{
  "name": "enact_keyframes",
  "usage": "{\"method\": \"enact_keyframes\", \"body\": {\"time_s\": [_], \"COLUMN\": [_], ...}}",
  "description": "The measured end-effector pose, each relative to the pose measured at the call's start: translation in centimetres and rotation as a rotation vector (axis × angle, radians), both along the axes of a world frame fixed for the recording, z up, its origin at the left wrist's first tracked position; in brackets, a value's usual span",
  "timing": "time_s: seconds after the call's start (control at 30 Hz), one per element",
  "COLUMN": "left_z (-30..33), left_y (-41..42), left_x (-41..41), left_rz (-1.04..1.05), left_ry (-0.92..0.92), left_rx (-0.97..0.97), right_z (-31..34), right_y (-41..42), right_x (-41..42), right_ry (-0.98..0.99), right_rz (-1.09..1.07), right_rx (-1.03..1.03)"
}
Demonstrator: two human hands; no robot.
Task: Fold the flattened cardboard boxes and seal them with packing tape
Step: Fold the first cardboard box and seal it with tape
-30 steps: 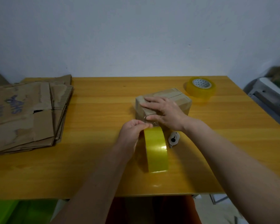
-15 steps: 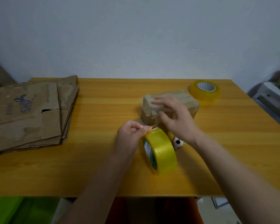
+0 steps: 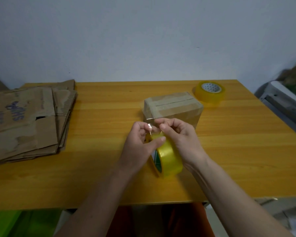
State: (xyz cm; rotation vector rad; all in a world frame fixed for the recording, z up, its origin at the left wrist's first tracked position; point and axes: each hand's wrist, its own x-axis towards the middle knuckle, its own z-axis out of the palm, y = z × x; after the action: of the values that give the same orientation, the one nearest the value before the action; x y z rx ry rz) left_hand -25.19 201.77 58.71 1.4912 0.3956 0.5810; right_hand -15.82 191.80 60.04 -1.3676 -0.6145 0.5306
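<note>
The tape roll [image 3: 166, 156] stands on edge just in front of the folded box [image 3: 173, 108]. Both hands pinch its freed strip [image 3: 149, 124]: left hand [image 3: 140, 142] thumb on the roll, right hand [image 3: 179, 137] nearer the box.

Both forearms are bare to the bottom edge of the view, with no sleeves showing. The left hand [image 3: 140, 142] and right hand [image 3: 181, 139] carry no gloves, rings or watch.
</note>
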Motion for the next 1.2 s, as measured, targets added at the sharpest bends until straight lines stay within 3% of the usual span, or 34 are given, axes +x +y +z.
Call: {"method": "enact_keyframes", "body": {"time_s": [0.1,0.5,0.63,0.83,0.97,1.07,1.2], "left_z": [-0.1,0.4,0.6,0.7,0.5,0.5,0.8], "left_y": [-0.1,-1.1,-1.1,-0.5,-0.7,-0.7,-1.3], "left_x": [-0.2,-0.3,-0.6,-0.6,-0.2,0.1,0.6], "left_rz": [0.024,0.294,0.312,0.328,0.453,0.445,0.399], "left_ry": [0.023,-0.111,-0.088,0.064,0.146,0.176,0.061], "left_rx": [-0.013,0.05,0.235,0.411,0.727,0.679,0.58], "right_z": [-0.4,0.1,0.0,-0.1,0.0,0.4,0.9], "right_y": [-0.2,0.5,0.8,0.5,-0.1,-0.5,-1.4], "right_x": [-0.1,0.0,0.1,0.3,0.6,0.8,0.5], "right_ry": [0.068,0.087,0.062,-0.174,-0.281,-0.344,-0.332], "right_rz": [0.025,-0.054,-0.049,-0.058,-0.079,-0.113,-0.13], "right_rx": [0.047,-0.118,-0.121,-0.175,-0.207,-0.233,-0.243]}}
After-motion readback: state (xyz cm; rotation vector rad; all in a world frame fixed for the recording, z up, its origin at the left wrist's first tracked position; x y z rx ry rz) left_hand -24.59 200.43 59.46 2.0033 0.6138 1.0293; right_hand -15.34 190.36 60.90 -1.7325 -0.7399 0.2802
